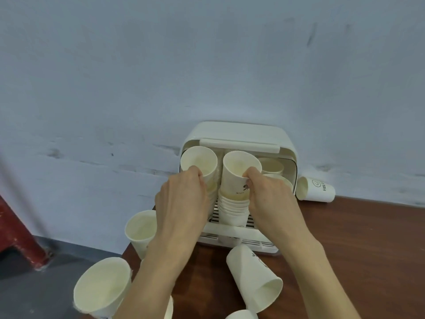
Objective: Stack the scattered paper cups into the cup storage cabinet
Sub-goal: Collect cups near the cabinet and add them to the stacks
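Nearest the viewer, loose paper cups remain on the brown counter (345, 249): one large upright cup (102, 287) at the lower left edge, a second upright cup (140, 229) behind it, and a cup lying on its side (254, 277) with its mouth toward the viewer, just in front of the cabinet. Both forearms reach forward past these. The left hand (184, 199) has its fingers curled over the near rim of the left top cup (199, 160), holding it. The right hand (268, 194) pinches the near rim of the right top cup (239, 172), thumb outside, fingers inside. That cup sits directly above the front stack (233, 209) inside the open cup storage cabinet (239, 132), its long axis tilted slightly left of the stack's upright line; the rim is not yet seated. In my judgement, the coming move turns on squaring this axis and pressing straight down. Further cups (271, 165) stand at the cabinet's right rear. Beyond, one printed cup (316, 189) lies sideways against the wall (207, 65), nearer the right hand.
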`<state>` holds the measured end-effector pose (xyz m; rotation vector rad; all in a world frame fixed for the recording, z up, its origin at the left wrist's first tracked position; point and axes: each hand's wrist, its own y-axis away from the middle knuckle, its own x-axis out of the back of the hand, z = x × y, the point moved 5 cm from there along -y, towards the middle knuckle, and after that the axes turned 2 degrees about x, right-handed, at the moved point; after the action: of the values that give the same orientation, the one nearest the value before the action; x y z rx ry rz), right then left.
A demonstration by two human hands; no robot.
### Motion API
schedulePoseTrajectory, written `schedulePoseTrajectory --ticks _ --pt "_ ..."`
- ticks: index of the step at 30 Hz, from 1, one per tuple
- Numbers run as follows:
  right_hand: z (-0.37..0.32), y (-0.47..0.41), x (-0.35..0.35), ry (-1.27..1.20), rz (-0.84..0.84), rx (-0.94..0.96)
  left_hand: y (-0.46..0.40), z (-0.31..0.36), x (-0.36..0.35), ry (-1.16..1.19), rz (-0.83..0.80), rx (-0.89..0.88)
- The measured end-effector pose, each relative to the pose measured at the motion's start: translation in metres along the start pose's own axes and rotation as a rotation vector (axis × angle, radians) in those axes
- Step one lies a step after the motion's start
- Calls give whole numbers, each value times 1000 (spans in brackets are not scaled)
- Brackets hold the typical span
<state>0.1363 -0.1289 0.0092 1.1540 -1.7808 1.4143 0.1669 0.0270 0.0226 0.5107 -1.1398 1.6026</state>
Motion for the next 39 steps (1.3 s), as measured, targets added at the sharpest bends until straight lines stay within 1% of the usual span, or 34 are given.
schedulePoseTrajectory --ticks 3,7,9,13,15,25,28,30,35,39 --pt "1 3 -3 107 -64 -13 -1 -2 -2 -20 -15 -16" --pt "3 6 -13 166 -157 -44 0 -6 3 -43 -32 -41" --pt "5 8 -17 157 -179 -72 0 -7 3 -70 -51 -68" --pt "4 15 -33 96 -188 -146 2 -6 -14 -134 -181 -150" --pt "0 19 -42 69 -192 -180 1 -9 -21 -146 -219 -160" --pt "-20 24 -34 100 -264 -190 10 -15 -26 -166 -271 -209" --pt "-23 29 -13 60 -205 -169 21 -7 -14 -92 -252 -240" --pt "-20 38 3 78 -167 -167 32 1 -9 -48 -247 -268" --pt "8 71 38 128 -95 -229 64 38 -8 72 -262 -351" --pt "44 99 58 162 -100 -326 84 74 -20 111 -307 -390"
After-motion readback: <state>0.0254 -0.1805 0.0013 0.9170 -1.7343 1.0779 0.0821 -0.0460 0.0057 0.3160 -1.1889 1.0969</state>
